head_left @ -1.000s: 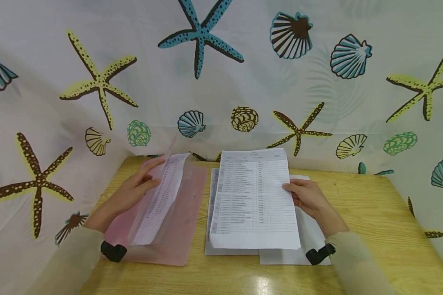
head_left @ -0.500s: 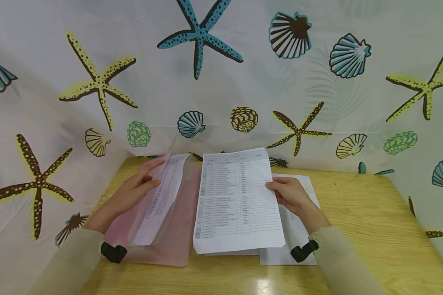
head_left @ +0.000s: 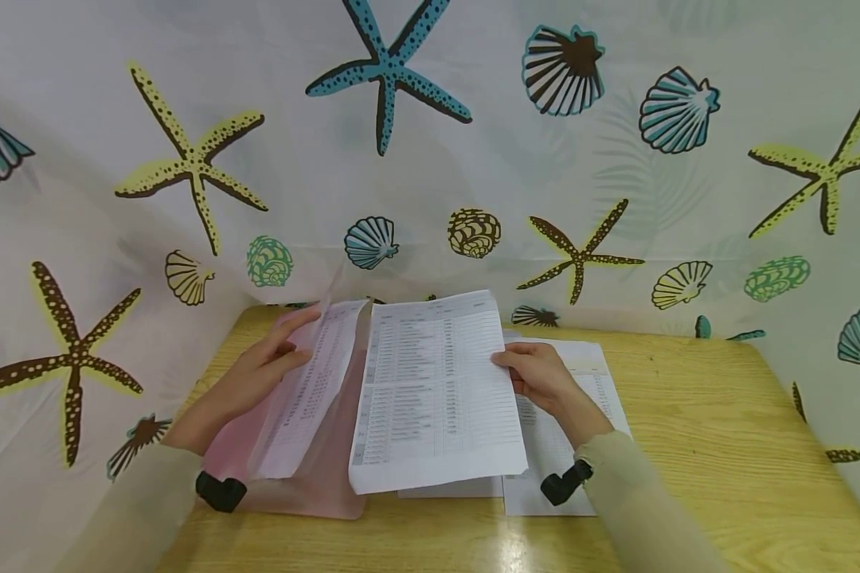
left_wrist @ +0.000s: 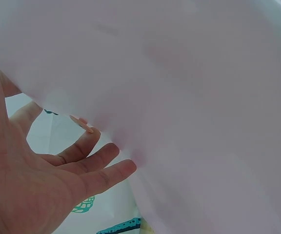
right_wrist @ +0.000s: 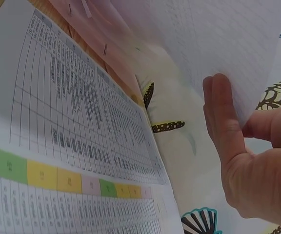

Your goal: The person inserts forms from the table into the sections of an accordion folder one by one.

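In the head view, my left hand [head_left: 258, 368] is at the raised clear cover of a pink folder [head_left: 330, 485]. The left wrist view shows its fingertips resting against the translucent cover [left_wrist: 189, 97], fingers extended. A printed page [head_left: 318, 382] stands tilted inside the folder. My right hand [head_left: 545, 378] pinches the right edge of a printed sheet of paper [head_left: 437, 398] between thumb and fingers. That sheet is held up beside the folder and overlaps its right part. In the right wrist view, the pinched sheet [right_wrist: 218, 44] rises above other printed paper.
More printed papers [head_left: 562, 469] lie on the wooden table [head_left: 709, 422] under and right of the raised sheet. One has a row of green, yellow and orange cells [right_wrist: 43, 175]. A white curtain [head_left: 430, 183] with starfish and shells hangs behind the table.
My right hand has moved left with the sheet, from above the other papers to over the folder's right edge. More of the paper beneath now shows. My left hand has stayed in place.
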Available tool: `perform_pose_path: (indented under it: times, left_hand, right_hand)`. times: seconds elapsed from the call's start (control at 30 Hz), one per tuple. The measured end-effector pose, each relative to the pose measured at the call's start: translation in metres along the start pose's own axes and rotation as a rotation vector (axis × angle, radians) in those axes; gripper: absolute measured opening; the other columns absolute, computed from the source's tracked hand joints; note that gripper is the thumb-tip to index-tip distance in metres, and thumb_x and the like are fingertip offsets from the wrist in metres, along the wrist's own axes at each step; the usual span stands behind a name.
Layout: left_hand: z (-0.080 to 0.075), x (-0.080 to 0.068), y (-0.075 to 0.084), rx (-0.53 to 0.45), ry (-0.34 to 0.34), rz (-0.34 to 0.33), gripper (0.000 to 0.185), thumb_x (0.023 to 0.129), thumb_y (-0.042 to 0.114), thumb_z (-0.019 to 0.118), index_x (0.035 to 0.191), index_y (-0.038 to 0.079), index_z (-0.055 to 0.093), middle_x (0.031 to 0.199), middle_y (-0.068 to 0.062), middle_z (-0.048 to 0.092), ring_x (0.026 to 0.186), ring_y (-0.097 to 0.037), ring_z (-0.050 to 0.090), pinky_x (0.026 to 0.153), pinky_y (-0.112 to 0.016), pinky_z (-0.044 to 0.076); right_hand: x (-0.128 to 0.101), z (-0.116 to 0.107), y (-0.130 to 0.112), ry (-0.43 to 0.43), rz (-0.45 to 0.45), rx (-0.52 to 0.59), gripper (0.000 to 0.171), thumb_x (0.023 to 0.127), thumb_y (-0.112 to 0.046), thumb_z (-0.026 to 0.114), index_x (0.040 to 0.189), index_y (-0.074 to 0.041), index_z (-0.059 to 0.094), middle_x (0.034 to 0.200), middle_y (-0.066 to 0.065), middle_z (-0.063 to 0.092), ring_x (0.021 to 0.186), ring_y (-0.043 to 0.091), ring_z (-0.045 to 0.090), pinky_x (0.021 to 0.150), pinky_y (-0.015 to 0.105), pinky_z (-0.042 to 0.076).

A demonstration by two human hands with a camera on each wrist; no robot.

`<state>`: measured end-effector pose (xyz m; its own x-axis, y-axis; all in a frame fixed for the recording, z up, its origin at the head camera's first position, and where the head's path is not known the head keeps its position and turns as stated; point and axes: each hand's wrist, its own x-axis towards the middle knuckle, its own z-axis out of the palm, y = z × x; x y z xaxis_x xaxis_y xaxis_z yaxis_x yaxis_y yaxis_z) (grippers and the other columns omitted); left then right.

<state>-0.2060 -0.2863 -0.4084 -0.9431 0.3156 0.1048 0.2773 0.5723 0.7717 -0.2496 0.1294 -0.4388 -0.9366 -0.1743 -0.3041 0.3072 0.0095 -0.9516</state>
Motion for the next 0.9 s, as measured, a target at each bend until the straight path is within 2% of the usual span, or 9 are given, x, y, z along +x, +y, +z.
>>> perform_pose_path:
  times: [0.3,0.53,0.73,0.9]
  left_hand:
    - [0.0,0.001,-0.001,0.008,0.001,-0.002,0.061,0.111,0.022,0.051,0.168,0.025,0.027,0.166,-0.012,0.031,0.119,-0.037,0.053,0.098,-0.047,0.047]
    - [-0.001,0.002,-0.001,0.017,0.0,-0.015,0.061,0.111,0.023,0.051,0.168,0.027,0.027,0.168,-0.01,0.03,0.123,-0.039,0.053,0.101,-0.049,0.045]
    - [0.0,0.002,-0.001,0.015,-0.003,-0.006,0.061,0.111,0.021,0.051,0.167,0.025,0.028,0.167,-0.011,0.029,0.121,-0.038,0.053,0.1,-0.048,0.045]
    - [0.0,0.002,0.001,0.014,-0.006,-0.008,0.061,0.111,0.021,0.05,0.168,0.025,0.027,0.167,-0.012,0.03,0.122,-0.039,0.053,0.1,-0.049,0.046]
  right_hand:
    - [0.006,0.013,-0.001,0.005,-0.011,0.01,0.041,0.101,-0.005,0.063,0.137,0.016,0.059,0.097,0.006,0.075,0.078,0.01,0.074,0.07,0.025,0.061]
    - [0.008,0.024,-0.003,0.048,-0.002,0.009,0.042,0.101,-0.006,0.064,0.138,0.013,0.06,0.111,0.015,0.074,0.082,0.011,0.073,0.071,0.025,0.06]
    - [0.008,0.036,-0.006,0.031,-0.008,0.003,0.041,0.102,-0.007,0.063,0.138,0.011,0.06,0.123,0.024,0.073,0.084,0.013,0.074,0.072,0.025,0.06]
    - [0.009,0.046,-0.009,0.031,-0.027,-0.018,0.036,0.102,-0.008,0.063,0.134,0.01,0.065,0.125,0.026,0.072,0.085,0.014,0.074,0.071,0.026,0.06]
